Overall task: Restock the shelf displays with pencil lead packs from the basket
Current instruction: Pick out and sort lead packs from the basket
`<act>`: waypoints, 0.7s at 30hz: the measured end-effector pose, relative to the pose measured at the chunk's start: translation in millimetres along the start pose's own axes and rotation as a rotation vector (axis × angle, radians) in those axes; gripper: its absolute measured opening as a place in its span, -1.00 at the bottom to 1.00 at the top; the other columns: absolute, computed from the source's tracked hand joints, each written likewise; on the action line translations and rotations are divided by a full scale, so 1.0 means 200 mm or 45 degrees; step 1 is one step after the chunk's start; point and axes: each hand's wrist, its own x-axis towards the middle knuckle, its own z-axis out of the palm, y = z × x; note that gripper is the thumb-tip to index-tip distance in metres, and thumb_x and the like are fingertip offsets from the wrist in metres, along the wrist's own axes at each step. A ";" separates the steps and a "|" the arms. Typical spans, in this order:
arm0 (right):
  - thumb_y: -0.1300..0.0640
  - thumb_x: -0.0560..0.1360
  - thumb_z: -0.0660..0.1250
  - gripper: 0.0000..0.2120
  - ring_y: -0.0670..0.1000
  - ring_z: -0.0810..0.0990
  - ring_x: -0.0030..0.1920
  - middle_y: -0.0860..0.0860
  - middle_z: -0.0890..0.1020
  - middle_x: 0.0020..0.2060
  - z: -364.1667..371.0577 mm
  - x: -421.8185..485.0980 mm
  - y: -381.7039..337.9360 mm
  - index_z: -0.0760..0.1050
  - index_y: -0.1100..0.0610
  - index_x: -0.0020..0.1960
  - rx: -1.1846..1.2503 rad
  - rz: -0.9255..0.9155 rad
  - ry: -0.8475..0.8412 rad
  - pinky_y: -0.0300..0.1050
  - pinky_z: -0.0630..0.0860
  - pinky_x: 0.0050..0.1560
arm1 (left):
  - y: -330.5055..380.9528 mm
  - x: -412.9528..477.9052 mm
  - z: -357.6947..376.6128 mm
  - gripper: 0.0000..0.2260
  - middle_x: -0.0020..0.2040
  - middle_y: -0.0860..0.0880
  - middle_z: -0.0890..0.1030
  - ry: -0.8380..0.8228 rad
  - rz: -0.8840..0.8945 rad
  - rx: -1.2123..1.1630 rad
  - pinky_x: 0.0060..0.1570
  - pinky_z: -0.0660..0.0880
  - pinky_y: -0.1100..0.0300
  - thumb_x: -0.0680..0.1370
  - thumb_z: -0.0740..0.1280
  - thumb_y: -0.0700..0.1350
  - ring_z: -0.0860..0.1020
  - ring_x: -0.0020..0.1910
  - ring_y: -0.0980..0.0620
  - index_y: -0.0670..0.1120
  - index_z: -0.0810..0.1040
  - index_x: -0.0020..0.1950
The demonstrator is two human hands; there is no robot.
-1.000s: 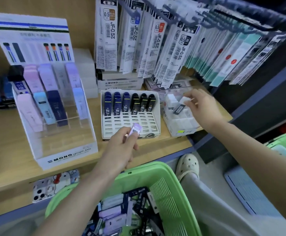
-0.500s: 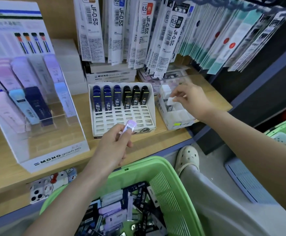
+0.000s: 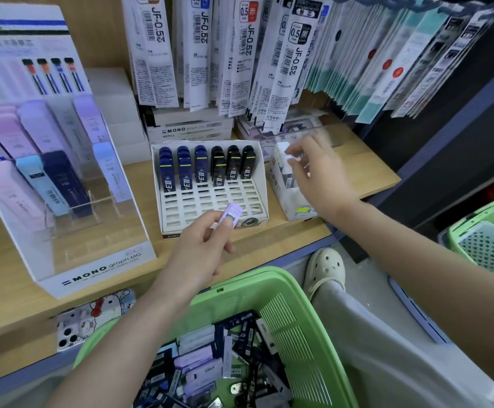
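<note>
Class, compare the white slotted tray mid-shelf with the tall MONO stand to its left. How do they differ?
The slotted tray is low; the MONO stand rises taller, with a printed backboard. The tray holds dark blue and black packs; the stand holds mostly pastel packs. The tray has white slots; the stand has clear dividers. Both sit on the wooden shelf, partly filled.

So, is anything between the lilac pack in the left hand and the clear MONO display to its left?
Nothing visible. The left hand pinches the lilac pack before the white tray; only bare shelf lies toward the MONO display.
</note>
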 end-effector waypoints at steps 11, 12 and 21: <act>0.11 0.54 0.30 -0.96 -0.03 0.57 -0.22 -0.01 0.60 -0.20 -0.04 -0.30 -0.40 0.44 0.04 -0.07 0.742 0.124 -0.469 -0.11 0.56 -0.11 | 0.05 -0.09 -0.04 -0.76 -0.24 -0.01 0.53 -0.113 -0.028 -0.152 -0.39 0.28 0.28 0.62 0.13 0.02 0.38 -0.41 0.11 -0.12 0.48 0.02; 0.12 0.54 0.29 -0.96 0.00 0.58 -0.23 0.03 0.60 -0.21 -0.05 -0.31 -0.42 0.44 0.05 -0.08 0.825 0.163 -0.481 -0.09 0.58 -0.11 | 0.06 -0.10 -0.05 -0.78 -0.18 -0.01 0.55 -0.121 0.013 -0.123 -0.32 0.33 0.27 0.58 0.19 0.04 0.43 -0.35 0.11 -0.10 0.49 0.03; 0.29 0.50 0.34 -0.86 -0.06 0.61 -0.31 -0.01 0.61 -0.30 -0.09 -0.41 -0.56 0.43 0.08 -0.08 1.088 0.316 -0.516 -0.07 0.62 -0.12 | 0.06 -0.20 -0.21 -0.68 -0.07 -0.01 0.63 0.099 0.150 -0.164 -0.11 0.52 0.24 0.36 0.50 -0.21 0.58 -0.12 0.07 0.04 0.53 0.04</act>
